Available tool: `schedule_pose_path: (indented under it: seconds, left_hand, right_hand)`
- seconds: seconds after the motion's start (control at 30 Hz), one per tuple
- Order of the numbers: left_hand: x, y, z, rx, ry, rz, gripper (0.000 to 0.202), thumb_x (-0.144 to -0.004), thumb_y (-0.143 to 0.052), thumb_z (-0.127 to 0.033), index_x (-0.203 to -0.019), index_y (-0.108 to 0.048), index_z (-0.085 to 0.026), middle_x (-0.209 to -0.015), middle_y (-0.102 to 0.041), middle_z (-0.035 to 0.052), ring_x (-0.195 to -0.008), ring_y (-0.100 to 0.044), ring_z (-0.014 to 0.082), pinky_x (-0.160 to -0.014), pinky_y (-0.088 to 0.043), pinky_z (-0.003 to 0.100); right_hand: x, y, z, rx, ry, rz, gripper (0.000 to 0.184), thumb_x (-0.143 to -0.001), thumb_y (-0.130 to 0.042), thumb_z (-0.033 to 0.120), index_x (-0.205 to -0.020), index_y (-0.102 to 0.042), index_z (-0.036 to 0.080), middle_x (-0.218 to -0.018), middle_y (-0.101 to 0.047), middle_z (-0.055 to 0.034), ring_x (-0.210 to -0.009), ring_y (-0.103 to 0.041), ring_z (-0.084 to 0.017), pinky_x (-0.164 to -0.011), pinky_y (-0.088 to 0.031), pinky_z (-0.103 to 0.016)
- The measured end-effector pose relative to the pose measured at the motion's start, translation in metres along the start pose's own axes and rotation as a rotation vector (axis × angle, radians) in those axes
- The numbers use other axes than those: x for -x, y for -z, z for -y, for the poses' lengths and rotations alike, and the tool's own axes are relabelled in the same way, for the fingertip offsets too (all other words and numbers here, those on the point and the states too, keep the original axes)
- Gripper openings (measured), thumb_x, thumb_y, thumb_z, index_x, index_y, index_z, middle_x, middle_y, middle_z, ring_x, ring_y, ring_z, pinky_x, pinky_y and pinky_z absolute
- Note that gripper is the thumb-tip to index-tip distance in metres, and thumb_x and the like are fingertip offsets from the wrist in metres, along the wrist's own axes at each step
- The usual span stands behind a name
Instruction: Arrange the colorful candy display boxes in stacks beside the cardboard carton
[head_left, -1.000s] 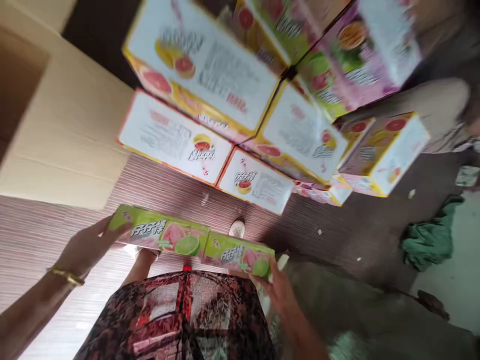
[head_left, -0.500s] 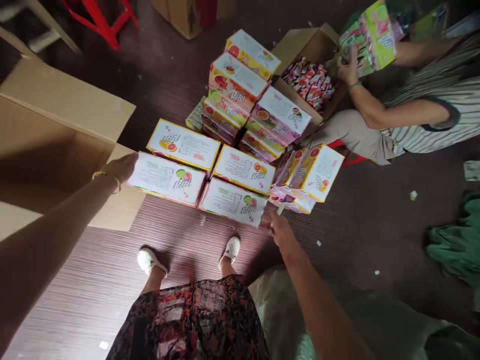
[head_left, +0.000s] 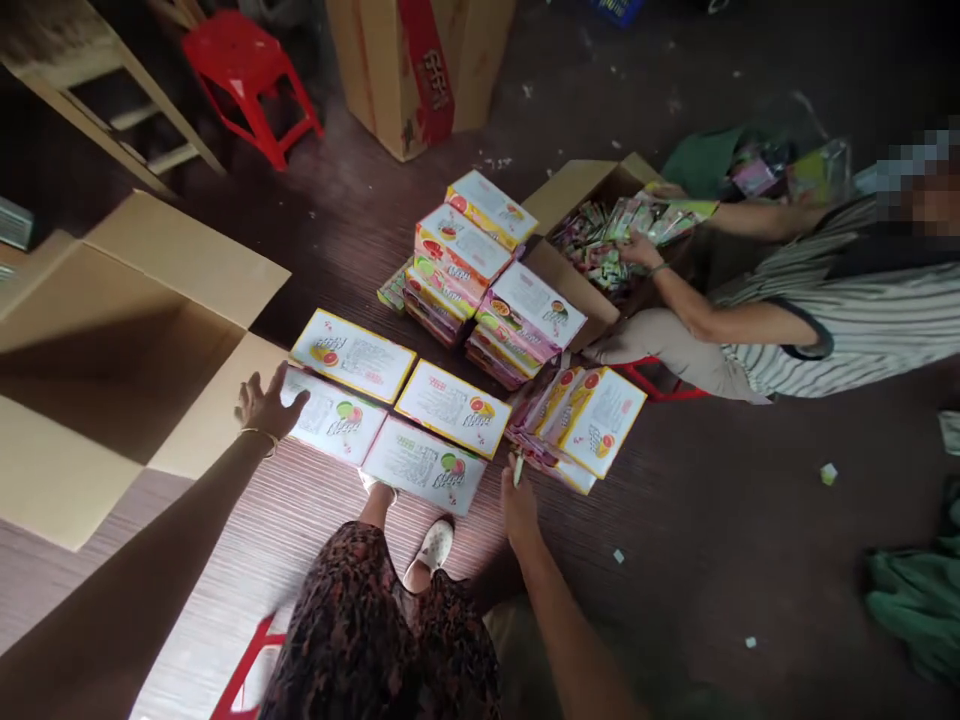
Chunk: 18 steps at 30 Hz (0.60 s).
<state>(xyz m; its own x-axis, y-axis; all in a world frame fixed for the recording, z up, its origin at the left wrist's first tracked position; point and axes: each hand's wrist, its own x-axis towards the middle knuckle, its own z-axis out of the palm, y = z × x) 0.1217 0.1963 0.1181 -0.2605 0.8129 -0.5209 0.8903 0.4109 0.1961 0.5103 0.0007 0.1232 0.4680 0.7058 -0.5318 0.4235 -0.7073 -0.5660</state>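
Flat white candy boxes with yellow edges lie in a two-by-two block on the floor. My left hand (head_left: 266, 405) is spread open beside the near-left box (head_left: 334, 425), its fingertips at that box's left edge. My right hand (head_left: 517, 495) hovers just right of the near-right box (head_left: 424, 465); its fingers are closed on a small pale stick-like thing (head_left: 517, 467). Behind the block rises a stack of similar boxes (head_left: 480, 275). A tilted box (head_left: 600, 420) leans at the right of the block.
A large open cardboard carton (head_left: 112, 350) sits at left. A seated person in a striped top (head_left: 840, 310) handles packets over a small open carton (head_left: 592, 215). A red stool (head_left: 251, 85), a tall carton (head_left: 420, 70) and green cloth (head_left: 911, 590) lie around.
I set the two green-sided boxes down onto the floor block a second ago; both hands have since come off them and the view has pulled back and up.
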Motion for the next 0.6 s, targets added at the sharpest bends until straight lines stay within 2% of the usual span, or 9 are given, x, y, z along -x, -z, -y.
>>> schedule_pose_path:
  seconds: [0.07, 0.13, 0.23, 0.3, 0.4, 0.5, 0.6]
  left_hand:
    - [-0.026, 0.013, -0.026, 0.009, -0.048, -0.015, 0.084, -0.083, -0.046, -0.07, -0.155, -0.025, -0.033, -0.162, -0.01, 0.0163, -0.147, -0.009, 0.0458, -0.111, -0.022, 0.068]
    - [-0.058, 0.019, -0.053, -0.023, -0.127, 0.028, 0.087, -0.08, -0.051, -0.072, -0.155, -0.025, -0.037, -0.164, -0.002, 0.0121, -0.149, -0.002, 0.0444, -0.113, -0.016, 0.069]
    - [-0.099, 0.012, -0.082, -0.122, -0.217, 0.13, 0.087, -0.078, -0.057, -0.07, -0.154, -0.025, -0.04, -0.165, 0.003, 0.0087, -0.149, 0.007, 0.0439, -0.112, -0.01, 0.072]
    - [-0.116, 0.002, -0.09, -0.178, -0.243, 0.17, 0.085, -0.078, -0.061, -0.068, -0.152, -0.029, -0.041, -0.165, 0.002, 0.0094, -0.149, 0.006, 0.0443, -0.112, -0.012, 0.072]
    - [-0.127, -0.006, -0.088, -0.22, -0.264, 0.152, 0.082, -0.078, -0.065, -0.063, -0.151, -0.035, -0.038, -0.164, -0.002, 0.0135, -0.149, 0.004, 0.0443, -0.112, -0.017, 0.07]
    - [-0.125, -0.01, -0.092, -0.217, -0.256, 0.126, 0.077, -0.081, -0.064, -0.06, -0.149, -0.039, -0.036, -0.163, -0.008, 0.0155, -0.149, 0.003, 0.0445, -0.111, -0.016, 0.073]
    - [-0.103, -0.03, -0.12, -0.146, -0.224, 0.042, 0.063, -0.089, -0.053, -0.055, -0.147, -0.044, -0.033, -0.162, -0.016, 0.0164, -0.15, 0.0, 0.043, -0.11, -0.008, 0.075]
  right_hand:
    - [-0.033, 0.003, 0.026, 0.02, 0.058, -0.024, 0.061, -0.092, -0.031, 0.049, -0.136, -0.052, 0.013, -0.146, -0.048, -0.017, -0.14, -0.039, -0.026, -0.116, -0.028, -0.047]
    - [-0.071, -0.006, 0.054, 0.084, 0.11, -0.025, 0.057, -0.092, -0.036, 0.044, -0.138, -0.051, 0.014, -0.15, -0.044, -0.0165, -0.143, -0.035, -0.025, -0.118, -0.023, -0.047]
    - [-0.12, -0.032, 0.084, 0.275, 0.144, 0.017, 0.053, -0.092, -0.04, 0.033, -0.138, -0.053, 0.01, -0.146, -0.047, -0.0206, -0.141, -0.036, -0.029, -0.118, -0.02, -0.051]
    - [-0.139, -0.049, 0.091, 0.358, 0.139, 0.05, 0.048, -0.092, -0.039, 0.028, -0.134, -0.056, 0.01, -0.138, -0.054, -0.021, -0.136, -0.043, -0.03, -0.116, -0.02, -0.054]
    - [-0.149, -0.064, 0.09, 0.395, 0.177, 0.052, 0.046, -0.093, -0.039, 0.023, -0.133, -0.058, 0.012, -0.134, -0.058, -0.0189, -0.13, -0.047, -0.029, -0.116, -0.018, -0.054]
    - [-0.152, -0.067, 0.086, 0.447, 0.243, 0.047, 0.047, -0.093, -0.039, 0.02, -0.136, -0.055, 0.013, -0.136, -0.057, -0.0176, -0.132, -0.045, -0.027, -0.117, -0.016, -0.052]
    - [-0.164, -0.06, 0.085, 0.475, 0.247, 0.106, 0.046, -0.096, -0.035, 0.022, -0.138, -0.053, 0.015, -0.138, -0.056, -0.0158, -0.134, -0.044, -0.027, -0.117, -0.018, -0.052]
